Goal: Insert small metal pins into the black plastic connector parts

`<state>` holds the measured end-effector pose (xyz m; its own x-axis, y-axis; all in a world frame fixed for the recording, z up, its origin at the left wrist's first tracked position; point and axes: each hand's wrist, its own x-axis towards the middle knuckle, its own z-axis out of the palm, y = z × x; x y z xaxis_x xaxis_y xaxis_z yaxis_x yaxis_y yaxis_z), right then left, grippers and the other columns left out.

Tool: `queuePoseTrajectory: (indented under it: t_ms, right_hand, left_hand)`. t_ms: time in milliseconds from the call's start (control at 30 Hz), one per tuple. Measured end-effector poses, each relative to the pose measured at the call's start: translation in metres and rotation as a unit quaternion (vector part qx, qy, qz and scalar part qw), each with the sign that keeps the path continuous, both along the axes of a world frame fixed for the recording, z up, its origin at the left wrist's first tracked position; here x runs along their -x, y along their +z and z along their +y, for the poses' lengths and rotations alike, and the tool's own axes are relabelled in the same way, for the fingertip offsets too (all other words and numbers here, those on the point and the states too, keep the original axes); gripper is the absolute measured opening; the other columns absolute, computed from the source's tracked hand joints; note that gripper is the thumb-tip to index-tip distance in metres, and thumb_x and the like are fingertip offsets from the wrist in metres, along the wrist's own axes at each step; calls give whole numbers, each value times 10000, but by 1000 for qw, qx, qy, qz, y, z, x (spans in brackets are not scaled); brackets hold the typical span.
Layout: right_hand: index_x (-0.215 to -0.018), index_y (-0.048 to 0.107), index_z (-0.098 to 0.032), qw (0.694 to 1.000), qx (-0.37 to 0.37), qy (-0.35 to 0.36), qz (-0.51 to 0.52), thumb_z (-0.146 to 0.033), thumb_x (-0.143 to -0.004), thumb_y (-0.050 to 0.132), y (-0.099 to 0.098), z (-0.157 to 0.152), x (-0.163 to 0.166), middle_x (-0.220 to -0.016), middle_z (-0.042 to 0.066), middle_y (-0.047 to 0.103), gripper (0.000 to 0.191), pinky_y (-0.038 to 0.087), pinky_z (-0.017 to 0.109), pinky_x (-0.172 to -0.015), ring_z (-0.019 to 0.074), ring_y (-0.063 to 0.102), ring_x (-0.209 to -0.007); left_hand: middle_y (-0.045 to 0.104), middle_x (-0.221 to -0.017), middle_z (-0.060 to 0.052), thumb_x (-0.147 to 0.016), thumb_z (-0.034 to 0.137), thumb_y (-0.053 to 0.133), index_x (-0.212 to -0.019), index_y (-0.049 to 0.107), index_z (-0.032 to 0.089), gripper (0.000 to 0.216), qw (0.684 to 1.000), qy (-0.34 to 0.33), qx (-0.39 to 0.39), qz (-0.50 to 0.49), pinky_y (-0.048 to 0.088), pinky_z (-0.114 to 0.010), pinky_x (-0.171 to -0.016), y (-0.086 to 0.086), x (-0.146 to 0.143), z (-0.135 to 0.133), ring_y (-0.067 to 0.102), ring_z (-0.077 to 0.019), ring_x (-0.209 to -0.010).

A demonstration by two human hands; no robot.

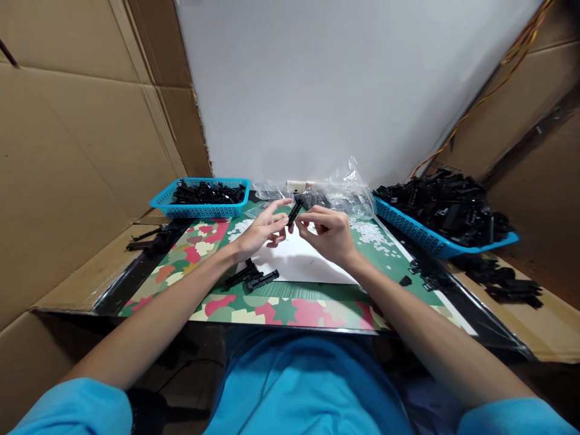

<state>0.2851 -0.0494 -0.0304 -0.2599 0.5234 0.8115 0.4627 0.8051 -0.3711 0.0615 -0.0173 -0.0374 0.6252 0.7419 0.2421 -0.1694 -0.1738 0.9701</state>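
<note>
My left hand [265, 231] is closed on a slim black plastic part [295, 212], which it holds tilted above a white sheet [299, 260]. Close on the part's right side is my right hand [328, 234], thumb and fingertips pinched together. Whatever is between those fingertips is too small to make out. Below my left hand, a few similar black plastic parts [251, 277] lie at the sheet's near left edge. Small white discs [371, 234] are scattered to the right of the sheet, and more of them show behind my left hand.
A blue basket [199, 210] of black parts stands at the back left. Another blue basket [412, 228], heaped high, is at the right. Clear plastic bags [348, 196] lie at the back. Loose black parts [502, 281] rest at the right edge; cardboard walls [90, 115] flank the table.
</note>
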Motion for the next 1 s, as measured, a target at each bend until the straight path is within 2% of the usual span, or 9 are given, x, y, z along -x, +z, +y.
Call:
queuePoseTrajectory:
  t_ms: [100, 200, 367, 500, 767, 1000]
  right_hand:
    - [-869, 823, -219, 999, -37, -5, -15, -220, -970, 693, -3, -2, 4, -778, 16, 693, 164, 392, 290, -558, 104, 458, -568]
    - [-852, 814, -218, 999, -44, -7, -30, -220, -984, 676, -3, -3, 4, -794, 27, 711, 191, 404, 284, -553, 109, 499, -578]
    - [-840, 815, -211, 999, -41, -11, -34, -249, -994, 663, -3, -3, 3, -753, 31, 684, 220, 405, 283, -539, 115, 504, -574]
    - [-846, 815, -206, 998, -42, -11, -39, -275, -1011, 652, -5, -2, 4, -746, 34, 673, 242, 405, 284, -535, 115, 492, -573]
    - [-813, 795, -196, 996, -67, -18, -61, -258, -1020, 638, -5, -2, 3, -733, 28, 657, 267, 405, 280, -539, 109, 477, -565]
    - [-816, 785, -195, 993, -90, -13, -73, -221, -1014, 642, -7, 2, 2, -763, 32, 684, 245, 417, 271, -553, 105, 497, -569]
  left_hand:
    - [594, -928, -39, -1017, 462, 691, -1626, 443, 228, 699, 1000, 2, -2, -13, 297, -240, -526, -1, -2, 0, 486, -109, -648]
    - [549, -842, -17, -1022, 464, 679, -1624, 492, 184, 689, 1000, 4, -21, -3, 311, -248, -542, -4, -3, 2, 463, -116, -655]
    - [533, -828, -14, -1022, 468, 679, -1572, 592, 168, 632, 995, -1, -98, -9, 366, -275, -631, -9, -3, 10, 444, -126, -707]
    - [508, -817, -10, -1030, 459, 674, -1568, 594, 128, 636, 990, 19, -138, 1, 359, -279, -646, -10, -5, 12, 428, -134, -733]
    - [508, -804, -11, -1048, 452, 644, -1590, 566, 113, 643, 989, 21, -147, 9, 362, -281, -651, -11, -6, 9, 437, -143, -738]
    - [494, -784, -7, -1053, 452, 636, -1556, 605, 126, 601, 987, 31, -159, 10, 349, -280, -641, -11, -7, 8, 418, -147, -730]
